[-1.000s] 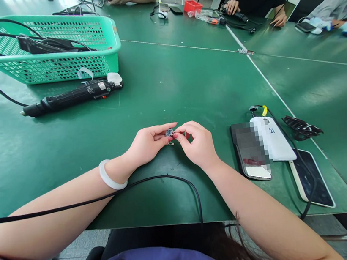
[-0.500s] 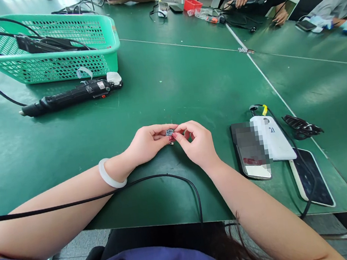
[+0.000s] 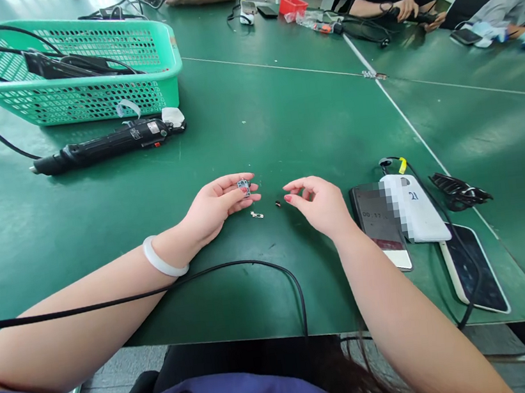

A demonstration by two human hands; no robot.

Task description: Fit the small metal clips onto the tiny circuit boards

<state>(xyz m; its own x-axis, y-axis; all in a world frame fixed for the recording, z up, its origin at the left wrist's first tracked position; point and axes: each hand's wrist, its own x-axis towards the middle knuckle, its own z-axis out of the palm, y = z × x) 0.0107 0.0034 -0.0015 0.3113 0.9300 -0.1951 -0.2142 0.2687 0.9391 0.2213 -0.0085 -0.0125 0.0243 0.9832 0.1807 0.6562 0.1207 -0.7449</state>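
Observation:
My left hand (image 3: pixel 218 207) grips a small grey metal part (image 3: pixel 244 187) between thumb and fingers. Below its fingertips, a small silver metal piece (image 3: pixel 257 214) lies on the green table (image 3: pixel 255 139). A tiny dark piece (image 3: pixel 278 204) rests on the table between my two hands, just left of my right fingertips. My right hand (image 3: pixel 316 202) is apart from the left, with thumb and index finger slightly separated and nothing visible between them.
A green basket (image 3: pixel 99 95) and a black electric screwdriver (image 3: pixel 105 146) are at the upper left. Phones (image 3: pixel 382 226) lie to the right beside a coiled cable (image 3: pixel 460 191). A black cable (image 3: pixel 233 265) crosses near my left forearm. Other people work across the table.
My hands have moved apart, the right one to the right and the left slightly left with the grey part. The tiny dark piece and silver piece now show on the table.

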